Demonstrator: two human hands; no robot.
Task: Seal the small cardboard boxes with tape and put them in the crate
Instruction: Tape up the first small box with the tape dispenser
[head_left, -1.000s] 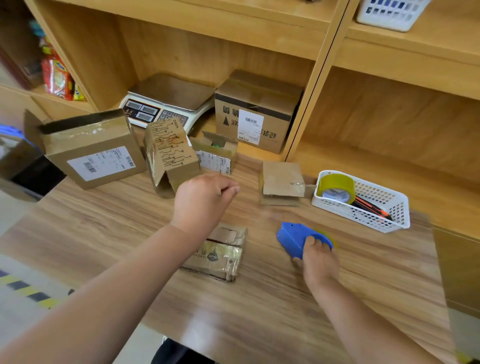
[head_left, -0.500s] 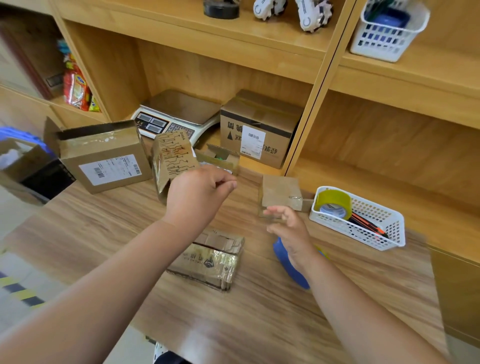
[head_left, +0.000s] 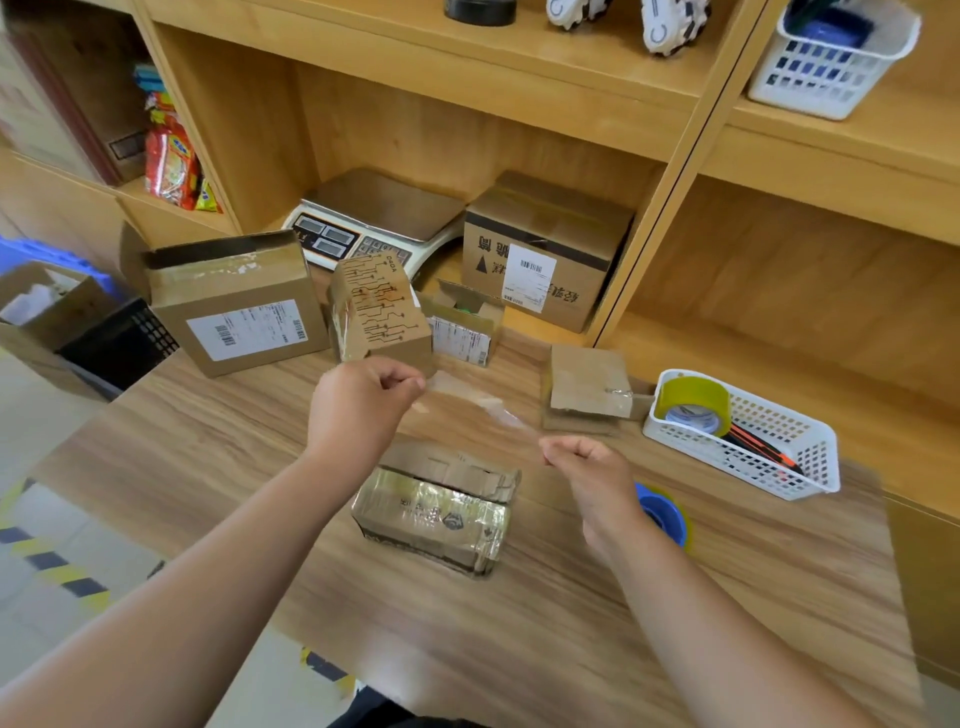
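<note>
A strip of clear tape (head_left: 475, 402) stretches in the air between my two hands. My left hand (head_left: 358, 410) pinches its left end and my right hand (head_left: 587, 467) pinches its right end. Below the strip a small tape-wrapped cardboard box (head_left: 434, 512) lies on the wooden table (head_left: 218, 467). The blue tape dispenser (head_left: 662, 514) rests on the table just right of my right wrist, partly hidden by it. At the far left a black crate (head_left: 124, 338) stands beside the table.
Several cardboard boxes stand along the table's back: a labelled one (head_left: 234, 306), a printed one (head_left: 379, 312), a small open one (head_left: 462, 322), a flat one (head_left: 587, 387). A white basket (head_left: 769, 441) with yellow tape sits right. A scale (head_left: 374, 223) and shelf box (head_left: 540, 249) lie behind.
My right hand let go of the blue dispenser, rose and took the free end of the tape. Both hands now hold the strip taut above the small box.
</note>
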